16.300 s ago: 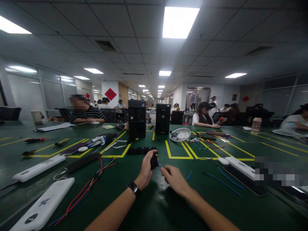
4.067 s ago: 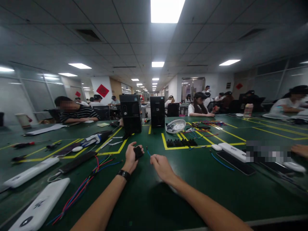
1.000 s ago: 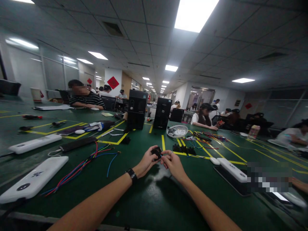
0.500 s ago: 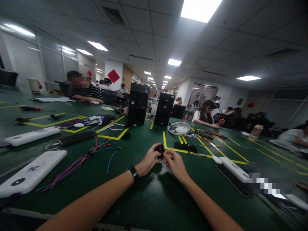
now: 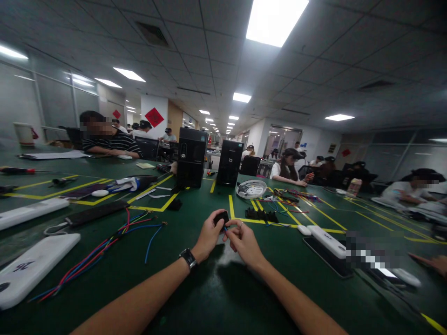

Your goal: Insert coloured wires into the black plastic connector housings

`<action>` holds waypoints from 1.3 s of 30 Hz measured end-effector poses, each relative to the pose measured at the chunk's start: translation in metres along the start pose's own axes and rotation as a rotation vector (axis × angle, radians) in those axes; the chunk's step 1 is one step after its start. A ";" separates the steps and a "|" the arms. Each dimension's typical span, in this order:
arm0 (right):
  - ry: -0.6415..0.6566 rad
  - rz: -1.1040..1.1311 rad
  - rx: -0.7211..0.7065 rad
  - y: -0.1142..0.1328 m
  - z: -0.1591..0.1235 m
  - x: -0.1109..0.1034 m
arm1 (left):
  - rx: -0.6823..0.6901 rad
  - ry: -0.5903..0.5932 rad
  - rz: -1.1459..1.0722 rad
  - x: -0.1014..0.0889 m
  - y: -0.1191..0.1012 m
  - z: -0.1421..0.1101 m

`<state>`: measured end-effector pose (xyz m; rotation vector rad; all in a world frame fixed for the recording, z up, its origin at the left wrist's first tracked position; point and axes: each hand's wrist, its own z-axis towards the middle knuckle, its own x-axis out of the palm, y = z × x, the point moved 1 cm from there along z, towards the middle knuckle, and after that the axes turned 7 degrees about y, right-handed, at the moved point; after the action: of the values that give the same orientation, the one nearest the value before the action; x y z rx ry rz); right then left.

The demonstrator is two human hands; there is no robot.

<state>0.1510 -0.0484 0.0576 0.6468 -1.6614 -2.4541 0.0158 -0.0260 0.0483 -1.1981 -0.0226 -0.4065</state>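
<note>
My left hand (image 5: 206, 238), with a dark watch on its wrist, is closed around a small black block-shaped part (image 5: 221, 217). My right hand (image 5: 244, 241) meets it from the right, thumb and fingers pinched on a thin blue wire (image 5: 226, 228) at the part's near side. Only a short bit of the wire shows; whether its end sits in the part is hidden by the fingers. To the left lies a bundle of red, blue and yellow-green wires (image 5: 113, 241). Beyond my right hand is a row of similar black parts (image 5: 260, 214).
Two black computer towers (image 5: 228, 164) stand ahead, beside a white basket (image 5: 251, 190). White power banks (image 5: 42, 265) and a black power bank (image 5: 96, 215) lie left; another white device (image 5: 327, 242) and a dark tablet (image 5: 328, 258) lie right. Co-workers sit around the green table (image 5: 195, 302).
The view has turned slightly to the right, so the scene shifts left. Both hands stay together at the black part, with the blue wire now showing more clearly at the right fingertips.
</note>
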 end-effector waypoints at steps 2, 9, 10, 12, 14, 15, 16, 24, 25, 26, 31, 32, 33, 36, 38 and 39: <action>0.009 0.019 -0.001 -0.001 -0.001 0.001 | 0.044 -0.023 0.059 -0.002 -0.001 0.001; 0.022 -0.115 0.088 -0.012 -0.001 0.002 | 0.068 -0.036 0.088 -0.003 -0.006 0.001; 0.024 -0.155 0.086 -0.013 -0.001 0.002 | 0.061 -0.040 0.069 -0.002 -0.007 0.001; 0.035 -0.227 0.061 -0.014 -0.001 0.001 | 0.054 -0.053 0.046 -0.001 -0.009 0.000; 0.041 -0.268 0.031 -0.013 -0.001 -0.001 | 0.045 -0.059 0.048 0.001 -0.012 -0.002; 0.041 -0.275 0.020 -0.011 -0.001 -0.002 | 0.040 -0.061 0.042 0.003 -0.013 -0.003; 0.042 -0.281 0.013 -0.009 -0.002 -0.002 | 0.036 -0.063 0.028 0.004 -0.014 -0.004; 0.077 -0.275 -0.050 0.008 -0.008 -0.002 | -0.040 -0.003 -0.217 0.004 -0.014 -0.003; 0.069 -0.264 -0.052 0.008 -0.008 -0.002 | -0.066 0.010 -0.258 0.003 -0.014 -0.001; 0.066 -0.257 -0.053 0.008 -0.008 -0.002 | -0.092 0.018 -0.290 0.004 -0.014 0.000; 0.114 -0.279 -0.028 0.001 -0.006 -0.003 | -0.144 -0.112 -0.309 0.011 -0.005 0.006; 0.110 -0.293 -0.019 0.000 -0.005 -0.003 | -0.145 -0.165 -0.307 0.012 -0.001 0.009; 0.095 -0.311 -0.014 -0.002 -0.004 -0.004 | -0.145 -0.214 -0.304 0.014 0.003 0.013; 0.021 -0.402 -0.031 -0.002 -0.002 -0.005 | -0.121 -0.268 -0.256 0.015 0.014 0.024; 0.013 -0.498 -0.050 0.001 -0.002 -0.006 | -0.095 -0.263 -0.226 0.013 0.018 0.030; 0.025 -0.556 -0.055 0.003 -0.003 -0.007 | -0.083 -0.258 -0.221 0.011 0.019 0.031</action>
<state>0.1575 -0.0499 0.0617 1.2713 -1.5559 -2.8134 0.0385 0.0047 0.0455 -1.3289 -0.3660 -0.4463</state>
